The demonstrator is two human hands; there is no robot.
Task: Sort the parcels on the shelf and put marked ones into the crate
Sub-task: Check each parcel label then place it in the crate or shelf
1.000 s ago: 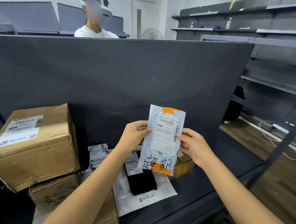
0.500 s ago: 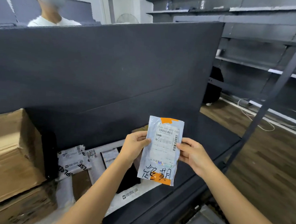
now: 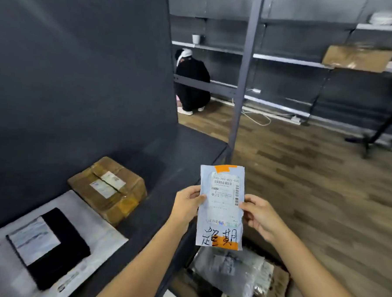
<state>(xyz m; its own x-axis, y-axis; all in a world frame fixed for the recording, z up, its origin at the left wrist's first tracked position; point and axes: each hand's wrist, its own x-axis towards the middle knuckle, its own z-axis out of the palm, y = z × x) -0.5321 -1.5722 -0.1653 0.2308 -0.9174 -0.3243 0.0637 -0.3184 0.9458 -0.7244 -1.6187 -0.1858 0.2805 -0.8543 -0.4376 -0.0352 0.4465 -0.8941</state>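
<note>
Shelf (image 3: 186,147): dark board, its near edge running from the lower middle up to a grey upright post (image 3: 246,83) at the far right corner. The right half of the board is bare; beyond the edge lies open wooden floor (image 3: 314,177).

Envelope (image 3: 220,206): pale blue, flat, orange tape at top and bottom, printed label with barcode, two handwritten black characters near the bottom. It is held upright in the air past the shelf's right edge, above a heap of wrapped parcels (image 3: 236,275) low on the floor side; whether these lie in a crate cannot be told.

Left hand (image 3: 187,204): pinches the envelope's left edge, thumb on the front, forearm reaching up from the lower left.

Right hand (image 3: 259,215): grips the envelope's right edge, thumb on the front, fingers curled behind.

On the shelf, left: brown taped box (image 3: 107,189) with two white labels; nearer, a white mailer (image 3: 99,236) with a black packet (image 3: 49,247) lying on it.

Far: a crouching person in black (image 3: 191,80) by grey shelving; a cardboard box (image 3: 358,58) on a far right shelf.

Change from half a second ago: the view has swung right, the large stacked boxes at the left are gone from sight, the floor parcels have come fully into view; the two-handed hold on the envelope is unchanged.
</note>
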